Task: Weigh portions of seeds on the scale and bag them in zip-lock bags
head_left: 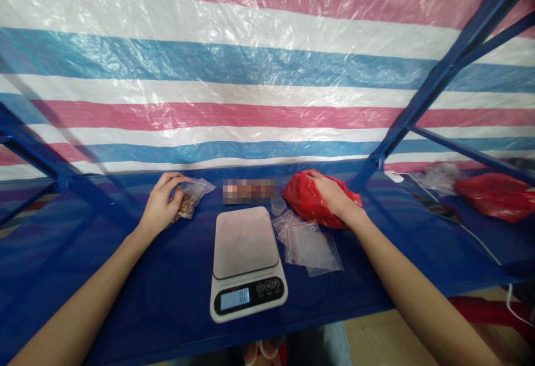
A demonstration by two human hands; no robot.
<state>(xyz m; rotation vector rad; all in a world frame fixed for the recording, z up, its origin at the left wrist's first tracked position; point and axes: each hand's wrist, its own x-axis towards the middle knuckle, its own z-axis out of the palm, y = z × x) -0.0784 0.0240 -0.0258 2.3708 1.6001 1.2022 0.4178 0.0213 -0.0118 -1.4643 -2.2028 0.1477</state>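
My left hand (161,201) is closed around the edge of a small clear zip bag (195,194) with brown, nut-like bits in it, at the left of the table. Over to the right, my right hand (332,194) grips a crumpled red plastic bag (298,196); its fingertips are partly lost in the folds, and the bag's contents are hidden. Between the hands stands a white kitchen scale (246,243), its plate bare and its display reading 0.0. Several flat clear zip bags (313,246) lie fanned out beside the scale, below the red bag.
A small clear cup (277,205) and a blurred-out object (251,191) sit behind the scale. Blue metal posts (418,98) rise at both sides before a striped plastic sheet (234,59). Another red bag (495,196) and a white cable (472,232) lie far right.
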